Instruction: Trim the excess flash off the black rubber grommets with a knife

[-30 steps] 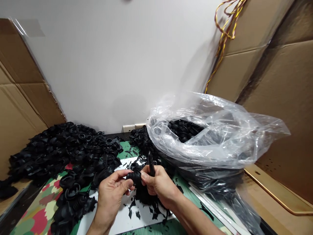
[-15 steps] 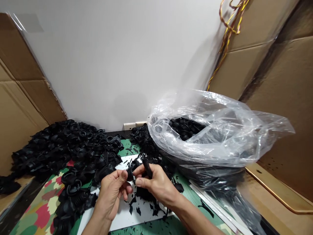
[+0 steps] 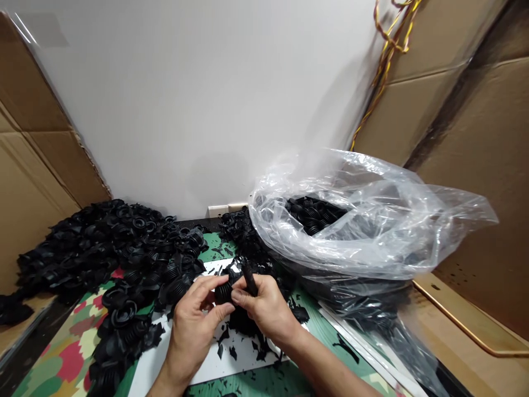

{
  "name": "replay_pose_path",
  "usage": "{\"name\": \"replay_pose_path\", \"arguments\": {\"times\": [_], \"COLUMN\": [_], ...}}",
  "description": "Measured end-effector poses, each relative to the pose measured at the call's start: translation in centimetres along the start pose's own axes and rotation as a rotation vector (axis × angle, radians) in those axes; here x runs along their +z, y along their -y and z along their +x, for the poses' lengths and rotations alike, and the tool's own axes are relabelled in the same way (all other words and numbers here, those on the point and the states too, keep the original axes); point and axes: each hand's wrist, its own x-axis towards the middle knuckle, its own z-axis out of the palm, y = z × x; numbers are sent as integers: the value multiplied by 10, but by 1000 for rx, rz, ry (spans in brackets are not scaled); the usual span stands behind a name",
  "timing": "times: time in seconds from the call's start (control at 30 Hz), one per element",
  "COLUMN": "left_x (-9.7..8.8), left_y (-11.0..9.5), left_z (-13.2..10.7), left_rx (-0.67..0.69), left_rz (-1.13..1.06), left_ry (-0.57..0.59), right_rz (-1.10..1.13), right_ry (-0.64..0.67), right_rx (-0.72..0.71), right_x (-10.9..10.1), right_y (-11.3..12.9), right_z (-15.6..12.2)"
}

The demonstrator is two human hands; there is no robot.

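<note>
My left hand (image 3: 197,325) pinches a small black ribbed rubber boot (image 3: 225,292) between thumb and fingers. My right hand (image 3: 264,309) also touches that boot with its thumb and holds a thin black tool (image 3: 249,279) that points up and away. Both hands hover over a white board (image 3: 215,364) strewn with black rubber scraps (image 3: 248,331). Just left of my hands lies a big pile of the same black rubber boots (image 3: 124,259).
A clear plastic bag (image 3: 363,220) full of black rubber boots sits to the right. Cardboard sheets (image 3: 475,138) lean on both sides against a white wall. Red-and-yellow wires (image 3: 386,49) hang at the upper right. A green patterned mat (image 3: 74,353) covers the table.
Both hands have shifted slightly while the left turns the boot in its fingers. The tool in the right hand has tilted a little. The view has drifted slightly.
</note>
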Motion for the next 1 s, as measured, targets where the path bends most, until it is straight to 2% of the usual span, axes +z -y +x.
{"name": "replay_pose_path", "arguments": {"times": [0.17, 0.27, 0.43, 0.8, 1.0], "left_x": [1, 2, 5, 4, 0], "left_y": [1, -3, -10, -9, 0], "left_z": [2, 2, 1, 1, 2], "left_rx": [-242, -313, -364, -393, -436], "left_rz": [-147, -213, -257, -275, -406], "left_ry": [13, 4, -31, -33, 61], "right_rz": [126, 173, 204, 213, 231], "right_ry": [18, 17, 24, 13, 7], "right_rx": [117, 154, 167, 175, 144], "right_x": [-1, -2, -3, -2, -5], "right_y": [1, 4, 6, 3, 7], "right_z": [0, 0, 0, 0, 2]}}
